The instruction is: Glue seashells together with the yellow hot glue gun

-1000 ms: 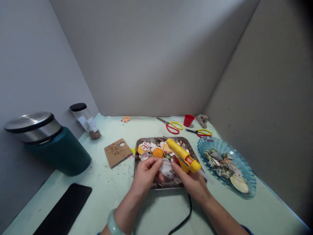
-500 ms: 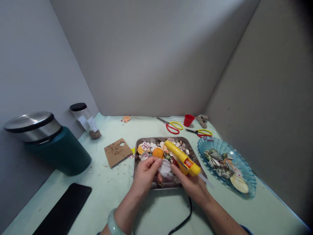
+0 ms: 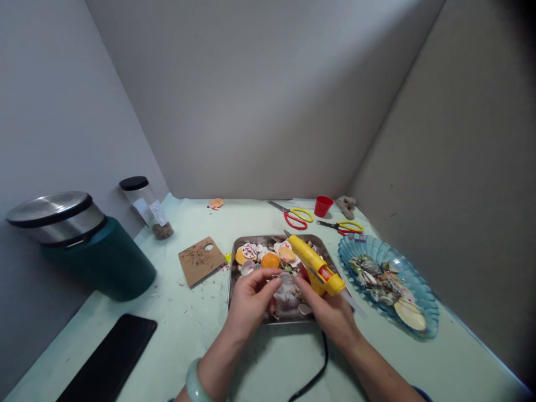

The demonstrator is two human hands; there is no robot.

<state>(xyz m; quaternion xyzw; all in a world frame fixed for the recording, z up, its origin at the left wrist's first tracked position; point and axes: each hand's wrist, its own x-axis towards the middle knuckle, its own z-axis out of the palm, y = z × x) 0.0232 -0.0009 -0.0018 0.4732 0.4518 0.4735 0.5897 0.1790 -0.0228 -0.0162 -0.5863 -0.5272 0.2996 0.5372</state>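
Observation:
My right hand (image 3: 330, 312) grips a yellow glue gun (image 3: 315, 264) whose nozzle points away over a steel tray (image 3: 234, 251) filled with several coloured shells. My left hand (image 3: 249, 298) is closed in a pinch on a pale whitish shell (image 3: 288, 289), held over the tray's near edge between both hands. The fingertips of the two hands nearly meet around that shell. A black cord (image 3: 319, 363) runs from the gun toward me. A pale green bangle (image 3: 193, 382) sits on my left wrist.
A blue glass dish (image 3: 422, 290) of shells lies to the right. Two yellow-handled scissors (image 3: 299, 215) (image 3: 345, 226) and a red cup (image 3: 322, 205) sit at the back. Left are a brown card (image 3: 201, 259), a jar (image 3: 146, 205), a teal bin (image 3: 84, 245) and a black slab (image 3: 111, 360).
The glue gun's nozzle swung slightly left toward the shell, then back right and up. My left hand kept its pinch on the shell, shifting only a little.

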